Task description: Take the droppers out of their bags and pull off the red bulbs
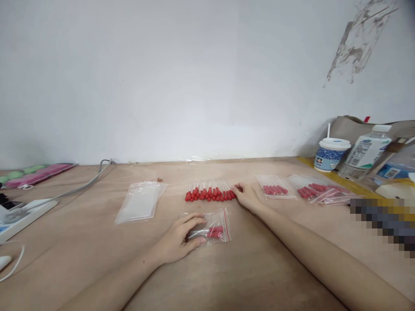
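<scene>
My left hand (pixel 184 236) rests on a clear zip-lock bag (pixel 226 222) in the middle of the table, fingers curled over its left part with the thumb along its lower edge. A few red-bulbed droppers (pixel 215 232) lie inside that bag, their clear tubes towards my palm. Behind it is a row of loose droppers (pixel 207 194), red bulbs towards me and thin clear tubes pointing at the wall. My right hand (pixel 246 196) is at the row's right end, thumb and fingers closed round the last bulb there.
Flat zip-lock bags (pixel 139 201) lie stacked at left. Filled bags of droppers (pixel 275 188) and an overlapping pile of bags (pixel 316 190) lie right. A paper cup (pixel 331 155) and a bottle (pixel 366 151) stand far right. A power strip (pixel 29 216) and cable (pixel 81 188) lie left.
</scene>
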Demonstrator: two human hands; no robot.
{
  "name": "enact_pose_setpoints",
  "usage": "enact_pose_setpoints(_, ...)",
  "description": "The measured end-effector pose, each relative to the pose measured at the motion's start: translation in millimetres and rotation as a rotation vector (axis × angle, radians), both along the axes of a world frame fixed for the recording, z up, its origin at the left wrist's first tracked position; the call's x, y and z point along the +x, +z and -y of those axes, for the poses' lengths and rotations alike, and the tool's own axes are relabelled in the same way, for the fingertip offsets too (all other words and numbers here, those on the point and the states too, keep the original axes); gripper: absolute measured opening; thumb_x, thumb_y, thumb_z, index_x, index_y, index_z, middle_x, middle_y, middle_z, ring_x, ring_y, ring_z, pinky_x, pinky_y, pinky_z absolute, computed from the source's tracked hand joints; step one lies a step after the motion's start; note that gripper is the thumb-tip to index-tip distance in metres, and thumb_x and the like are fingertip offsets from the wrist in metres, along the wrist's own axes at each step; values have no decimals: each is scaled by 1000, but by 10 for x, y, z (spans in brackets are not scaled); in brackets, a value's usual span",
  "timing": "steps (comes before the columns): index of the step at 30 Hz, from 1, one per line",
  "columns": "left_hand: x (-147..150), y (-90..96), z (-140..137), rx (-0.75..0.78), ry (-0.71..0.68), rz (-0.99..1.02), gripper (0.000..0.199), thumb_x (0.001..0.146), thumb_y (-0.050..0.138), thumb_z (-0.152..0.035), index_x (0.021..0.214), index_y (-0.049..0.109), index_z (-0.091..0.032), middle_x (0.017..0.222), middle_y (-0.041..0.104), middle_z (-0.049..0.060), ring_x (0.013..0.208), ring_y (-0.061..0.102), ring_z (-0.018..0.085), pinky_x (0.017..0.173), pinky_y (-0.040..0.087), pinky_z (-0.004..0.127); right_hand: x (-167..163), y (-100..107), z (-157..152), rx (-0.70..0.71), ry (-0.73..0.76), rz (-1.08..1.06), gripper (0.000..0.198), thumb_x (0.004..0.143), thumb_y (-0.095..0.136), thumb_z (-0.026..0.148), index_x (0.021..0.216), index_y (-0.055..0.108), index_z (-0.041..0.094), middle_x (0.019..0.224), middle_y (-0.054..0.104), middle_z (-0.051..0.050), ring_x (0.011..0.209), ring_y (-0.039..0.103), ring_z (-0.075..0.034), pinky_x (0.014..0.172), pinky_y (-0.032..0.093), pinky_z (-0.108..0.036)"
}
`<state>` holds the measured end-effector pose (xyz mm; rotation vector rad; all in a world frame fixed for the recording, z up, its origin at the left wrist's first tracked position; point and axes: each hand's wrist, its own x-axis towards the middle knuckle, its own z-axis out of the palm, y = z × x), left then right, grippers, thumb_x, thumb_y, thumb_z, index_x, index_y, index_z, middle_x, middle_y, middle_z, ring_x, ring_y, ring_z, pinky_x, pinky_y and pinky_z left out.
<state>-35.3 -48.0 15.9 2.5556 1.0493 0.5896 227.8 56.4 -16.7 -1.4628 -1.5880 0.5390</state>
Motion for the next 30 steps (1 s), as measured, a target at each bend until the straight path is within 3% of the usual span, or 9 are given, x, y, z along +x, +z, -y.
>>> enact_pose_setpoints(8,10,12,6,-4,5,10,39,82,50,-39,119,47,-25,125,48,6,111,48,21,93,40,36,80,-113,-112,20,-45,-103,15,73,51,20,86,57,16,74,66,-6,65,62,-16,62,48,-29)
enact_pose_setpoints(14,-23,-18,3,-43,31,15,50,82,49,-41,127,36,-25,125,48,8,110,47,23,92,40,39,33,21,222,109,-29,-119,15,74,51,25,83,57,15,74,62,-5,66,58,-15,61,46,-27)
enact_pose_setpoints(16,-33,-32,-2,-61,45,7,54,82,49,-42,131,31,-25,127,47,8,113,46,24,93,39,40,7,57,431,119,56,-95,16,73,54,28,82,60,16,68,60,-2,61,55,-14,56,44,-25)
enact_pose_setpoints(18,-35,-36,-7,-76,45,0,56,82,49,-42,132,28,-25,129,45,7,115,44,23,94,38,40,-29,94,635,113,300,-23,14,74,55,29,75,62,17,63,60,-1,59,53,-13,55,43,-24)
enact_pose_setpoints(21,-24,-29,-8,-78,41,0,56,82,49,-42,131,29,-26,130,44,7,116,43,23,95,38,39,-101,172,842,172,567,84,14,77,56,28,76,66,18,74,62,-2,72,55,-14,68,44,-26)
enact_pose_setpoints(24,-16,-30,-6,-62,37,3,54,82,49,-42,131,30,-25,130,44,7,117,43,23,95,39,39,-184,253,912,155,682,125,14,76,60,31,80,67,20,84,61,-3,82,54,-15,75,42,-27)
enact_pose_setpoints(27,-14,-46,-8,-44,38,6,53,83,48,-41,130,31,-24,130,45,8,116,44,24,94,39,40,-261,299,929,34,786,120,21,70,65,36,84,66,21,88,60,-2,82,54,-15,72,43,-25)
enact_pose_setpoints(30,-13,-60,-15,-31,45,4,52,82,49,-41,129,32,-24,128,46,8,113,46,23,94,39,40,-320,309,961,-19,757,168,24,65,69,36,80,65,18,87,59,-1,76,54,-14,66,42,-24)
